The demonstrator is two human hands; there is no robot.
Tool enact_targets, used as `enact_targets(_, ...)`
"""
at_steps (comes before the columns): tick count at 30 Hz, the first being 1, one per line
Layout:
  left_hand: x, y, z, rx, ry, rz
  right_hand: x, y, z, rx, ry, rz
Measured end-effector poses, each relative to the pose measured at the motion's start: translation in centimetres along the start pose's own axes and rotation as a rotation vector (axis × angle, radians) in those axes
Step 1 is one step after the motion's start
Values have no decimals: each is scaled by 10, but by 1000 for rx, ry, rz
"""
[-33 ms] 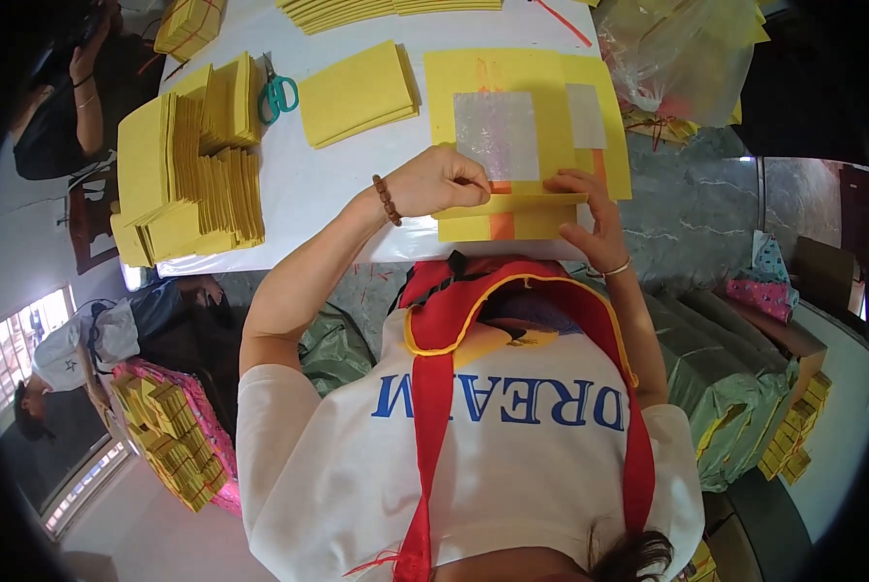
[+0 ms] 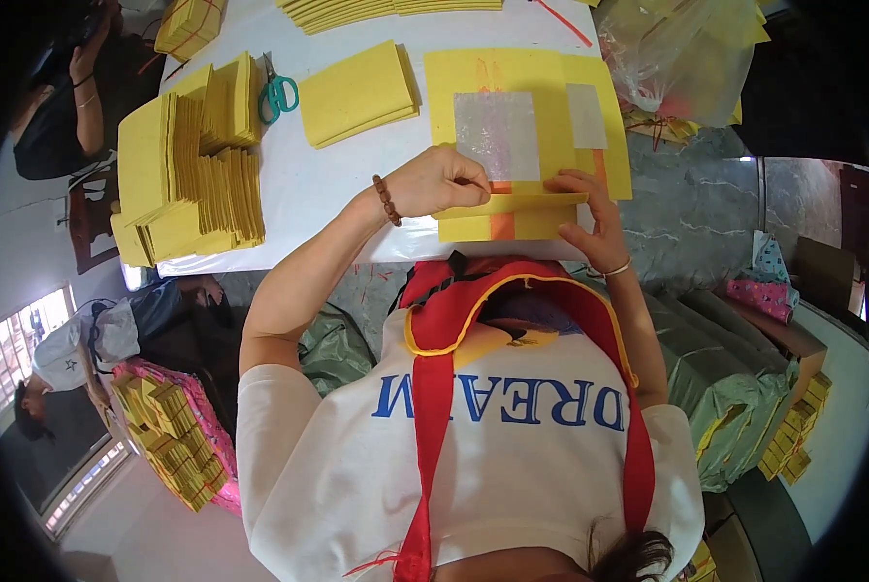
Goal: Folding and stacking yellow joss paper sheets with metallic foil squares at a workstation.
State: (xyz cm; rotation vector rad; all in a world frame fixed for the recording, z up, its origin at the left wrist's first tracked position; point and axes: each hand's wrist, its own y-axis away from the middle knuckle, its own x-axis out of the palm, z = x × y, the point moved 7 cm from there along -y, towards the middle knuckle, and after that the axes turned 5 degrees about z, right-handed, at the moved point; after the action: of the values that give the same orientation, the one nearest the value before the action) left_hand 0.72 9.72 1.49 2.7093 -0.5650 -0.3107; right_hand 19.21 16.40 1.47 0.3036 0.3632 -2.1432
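Note:
At the table's near edge lies a yellow paper sheet (image 2: 444, 78) bearing a silvery foil patch (image 2: 498, 136) and orange marks. A second yellow sheet (image 2: 617, 145) with a pale patch shows beside it on the right. The near part of the sheet is bent up into a narrow folded strip (image 2: 531, 204). My left hand (image 2: 444, 182) is closed at the left part of this fold, thumb and fingers pinching the paper. Around the fold's right end, the thumb and fingers of my right hand (image 2: 597, 221) grip from below and above.
Stacked folded yellow papers (image 2: 187, 179) stand at the table's left, beside teal-handled scissors (image 2: 277, 95). A small folded pile (image 2: 357, 92) lies farther in. A clear plastic bag (image 2: 687, 58) sits at the far right. Green wrapped bundles (image 2: 725, 378) rest on the right. Other people are at the left.

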Motion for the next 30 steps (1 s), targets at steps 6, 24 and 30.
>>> enact_targets(6,3,5,0,-16,-23,32,1,-3,-4,-12,56,-37)
enact_targets(24,1,56,-30,450,-1114,-598,-13,-10,22,-195,429,-151)
enact_targets(30,24,82,-41,482,-1039,-502,-2,6,47,-282,563,53)
